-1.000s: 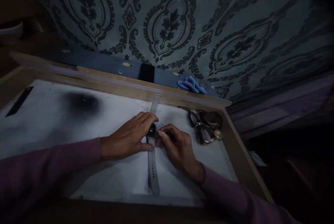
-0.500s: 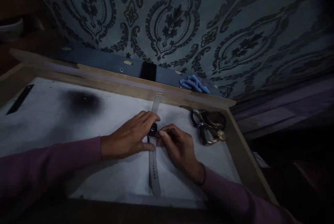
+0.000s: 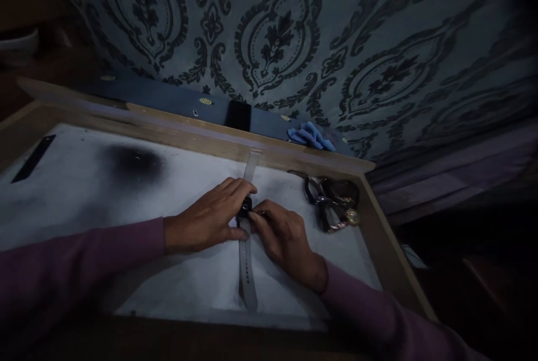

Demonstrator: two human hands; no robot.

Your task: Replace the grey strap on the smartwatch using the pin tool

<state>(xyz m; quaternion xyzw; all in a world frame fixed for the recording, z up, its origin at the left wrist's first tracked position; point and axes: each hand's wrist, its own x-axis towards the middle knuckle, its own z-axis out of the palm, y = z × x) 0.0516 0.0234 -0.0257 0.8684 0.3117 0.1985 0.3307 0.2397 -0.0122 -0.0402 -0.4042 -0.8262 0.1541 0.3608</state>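
Observation:
A smartwatch [image 3: 245, 208] with a dark case and a pale strap [image 3: 247, 271] lies face-down or on its back, I cannot tell which, with the strap stretched out on both sides. My left hand [image 3: 210, 215] grips it from the left, fingers at the case's upper end and thumb on the lower strap. On the right edge of the case, my right hand [image 3: 286, 237] is closed in a pinch. Something small and dark shows at its fingertips, too dim to name.
Several wristwatches [image 3: 332, 204] lie bunched at the right of the shallow wooden tray [image 3: 378, 221]. A dark flat strip [image 3: 33, 159] lies at the left. Beyond the back rim are a dark phone-like slab [image 3: 239, 116] and a blue cloth [image 3: 311, 135].
The fingers of my right hand have shifted slightly and now press closer against the watch case. My left hand keeps its hold, and the watch stays in place.

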